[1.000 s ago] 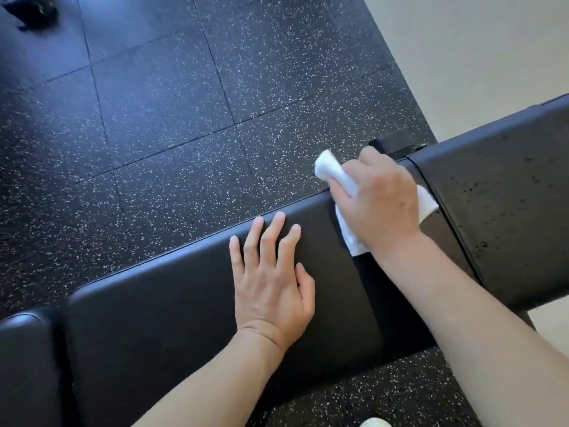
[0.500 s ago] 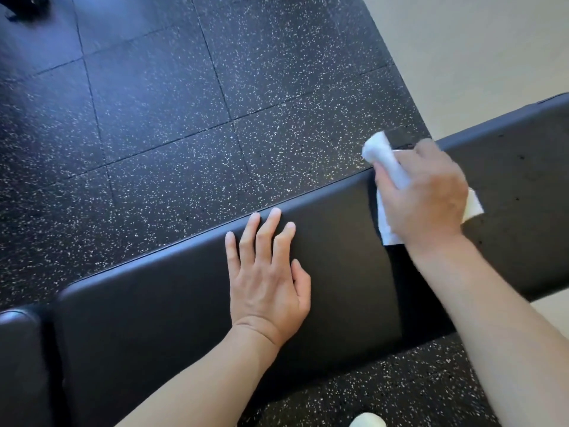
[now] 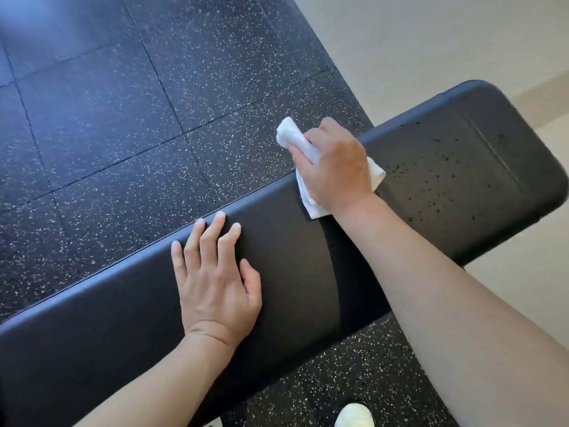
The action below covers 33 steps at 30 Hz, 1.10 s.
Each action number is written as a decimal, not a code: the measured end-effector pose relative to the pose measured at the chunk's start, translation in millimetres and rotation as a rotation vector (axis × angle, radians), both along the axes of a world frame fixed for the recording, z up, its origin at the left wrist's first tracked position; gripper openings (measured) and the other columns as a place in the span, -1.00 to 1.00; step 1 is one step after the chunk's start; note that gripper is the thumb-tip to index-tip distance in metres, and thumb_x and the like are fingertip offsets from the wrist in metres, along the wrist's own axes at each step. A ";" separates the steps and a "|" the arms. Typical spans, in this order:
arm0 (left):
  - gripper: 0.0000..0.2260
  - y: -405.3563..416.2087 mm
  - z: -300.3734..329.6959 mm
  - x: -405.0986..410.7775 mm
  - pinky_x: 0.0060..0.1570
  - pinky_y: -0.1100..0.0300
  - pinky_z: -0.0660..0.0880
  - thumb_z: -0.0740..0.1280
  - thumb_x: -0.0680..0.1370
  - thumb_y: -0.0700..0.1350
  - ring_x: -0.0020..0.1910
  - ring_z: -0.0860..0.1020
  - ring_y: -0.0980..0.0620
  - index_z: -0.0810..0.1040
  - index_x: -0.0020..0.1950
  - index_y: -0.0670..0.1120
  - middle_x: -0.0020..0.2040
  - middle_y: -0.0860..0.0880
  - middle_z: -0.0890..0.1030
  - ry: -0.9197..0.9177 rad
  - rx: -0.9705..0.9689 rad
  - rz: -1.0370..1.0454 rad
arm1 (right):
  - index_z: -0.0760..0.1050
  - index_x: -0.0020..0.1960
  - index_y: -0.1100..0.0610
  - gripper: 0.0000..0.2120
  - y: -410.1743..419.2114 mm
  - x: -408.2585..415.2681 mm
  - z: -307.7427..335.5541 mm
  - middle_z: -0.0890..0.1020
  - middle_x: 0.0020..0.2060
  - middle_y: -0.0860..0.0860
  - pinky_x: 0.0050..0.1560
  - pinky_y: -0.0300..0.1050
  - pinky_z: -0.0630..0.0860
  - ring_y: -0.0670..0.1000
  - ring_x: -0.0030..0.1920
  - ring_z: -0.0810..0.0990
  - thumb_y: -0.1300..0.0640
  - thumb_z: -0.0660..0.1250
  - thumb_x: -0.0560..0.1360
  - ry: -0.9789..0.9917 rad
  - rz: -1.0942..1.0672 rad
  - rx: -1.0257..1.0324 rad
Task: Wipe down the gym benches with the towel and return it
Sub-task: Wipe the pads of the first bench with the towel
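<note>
Towel (image 3: 309,149) mostly hidden under right hand (image 3: 337,167), grip closed around it, pressed on black desk (image 3: 308,260) near far edge; left hand (image 3: 215,282) flat, fingers spread, holding nothing; droplets (image 3: 437,177) beyond towel; shoe (image 3: 354,416) cut off below; no writing legible.

One tabletop (image 3: 147,328) crosses the view, and two hands are on it: the left hand (image 3: 215,288) and the right hand (image 3: 335,167). There is one towel (image 3: 311,208), under the right hand. One shoe (image 3: 354,416) shows below the tabletop, on the floor (image 3: 123,118).
</note>
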<state>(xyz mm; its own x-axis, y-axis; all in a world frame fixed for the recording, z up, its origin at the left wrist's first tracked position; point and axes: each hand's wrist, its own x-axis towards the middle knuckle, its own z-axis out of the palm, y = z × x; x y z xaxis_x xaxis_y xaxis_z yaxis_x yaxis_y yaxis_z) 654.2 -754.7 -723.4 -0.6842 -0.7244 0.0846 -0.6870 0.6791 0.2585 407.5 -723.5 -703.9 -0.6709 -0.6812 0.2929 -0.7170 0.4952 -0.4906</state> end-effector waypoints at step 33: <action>-0.51 4.8 7.6 -2.2 0.60 -0.33 0.03 0.16 0.56 -0.03 0.61 0.23 -0.25 0.46 0.50 -0.01 0.58 -0.10 0.36 -0.010 0.035 0.013 | 0.69 -0.13 0.14 -0.94 153.9 101.6 -5.2 0.43 -0.32 0.01 -0.23 0.11 0.42 0.11 -0.30 0.43 0.19 0.49 0.52 -0.063 0.013 -0.065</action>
<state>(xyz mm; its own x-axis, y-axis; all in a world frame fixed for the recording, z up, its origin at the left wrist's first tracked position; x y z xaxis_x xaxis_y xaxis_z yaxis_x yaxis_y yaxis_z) 652.0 -749.9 -715.8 -0.6752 -0.7358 0.0523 -0.6986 0.6606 0.2749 509.1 -569.7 -709.1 -0.6806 -0.6711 0.2938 -0.6897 0.4517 -0.5660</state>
